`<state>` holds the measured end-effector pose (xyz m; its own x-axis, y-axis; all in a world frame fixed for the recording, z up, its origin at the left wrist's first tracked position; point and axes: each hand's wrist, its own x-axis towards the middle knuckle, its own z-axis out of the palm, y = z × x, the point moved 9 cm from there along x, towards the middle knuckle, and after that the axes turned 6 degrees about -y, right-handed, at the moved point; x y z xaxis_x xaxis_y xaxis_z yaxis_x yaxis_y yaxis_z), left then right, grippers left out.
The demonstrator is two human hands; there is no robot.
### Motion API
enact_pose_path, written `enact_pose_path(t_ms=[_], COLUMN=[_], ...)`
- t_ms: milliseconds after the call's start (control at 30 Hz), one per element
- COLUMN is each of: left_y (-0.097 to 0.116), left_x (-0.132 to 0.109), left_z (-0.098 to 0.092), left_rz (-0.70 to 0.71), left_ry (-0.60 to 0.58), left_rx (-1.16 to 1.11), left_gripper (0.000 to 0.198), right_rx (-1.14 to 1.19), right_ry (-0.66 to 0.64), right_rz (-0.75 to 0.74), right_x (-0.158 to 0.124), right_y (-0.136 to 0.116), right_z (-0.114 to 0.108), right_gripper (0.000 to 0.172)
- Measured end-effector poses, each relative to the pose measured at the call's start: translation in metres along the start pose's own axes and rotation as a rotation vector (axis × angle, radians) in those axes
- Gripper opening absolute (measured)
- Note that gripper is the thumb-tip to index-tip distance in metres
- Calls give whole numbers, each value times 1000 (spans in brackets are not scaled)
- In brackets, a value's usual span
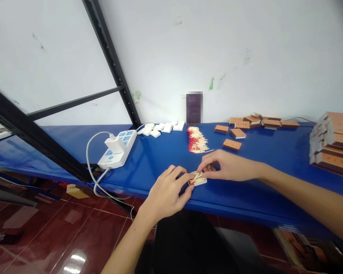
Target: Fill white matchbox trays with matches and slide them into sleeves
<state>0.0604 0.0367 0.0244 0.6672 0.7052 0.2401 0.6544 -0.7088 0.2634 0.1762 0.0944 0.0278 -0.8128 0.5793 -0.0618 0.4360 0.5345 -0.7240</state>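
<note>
A small white matchbox tray [201, 182] with red-tipped matches in it lies near the front edge of the blue shelf [165, 160]. My left hand [171, 188] grips the tray's left end between thumb and fingers. From the right, my right hand [217, 165] reaches over the tray's far edge, its thumb and index finger pinched at the matches there. Just behind my hands, a pile of loose matches [198, 140] lies with most red heads to the left.
White trays [167, 128] lie at the back left, beside a power strip [120, 148] with a plug and cable. Orange matchbox sleeves [232, 144] lie at the back right; more are stacked [335, 144] at far right. A black post [114, 57] rises at left.
</note>
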Motion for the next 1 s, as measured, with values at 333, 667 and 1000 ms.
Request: enact_pose_path(t_ms=[333,667,1000], left_y=[-1,1,0], left_x=[0,1,1], left_z=[1,2,2], left_rz=[-9,-5,-11], left_ry=[-11,-29,-34], left_rx=[-4,11,13], left_gripper=[28,29,30], right_rx=[13,78,23], right_ry=[108,33,87], right_rz=[35,-16,-92], right_x=[5,2,0], right_y=[7,-1,-9], right_z=[4,3,6], right_gripper=[33,29,13])
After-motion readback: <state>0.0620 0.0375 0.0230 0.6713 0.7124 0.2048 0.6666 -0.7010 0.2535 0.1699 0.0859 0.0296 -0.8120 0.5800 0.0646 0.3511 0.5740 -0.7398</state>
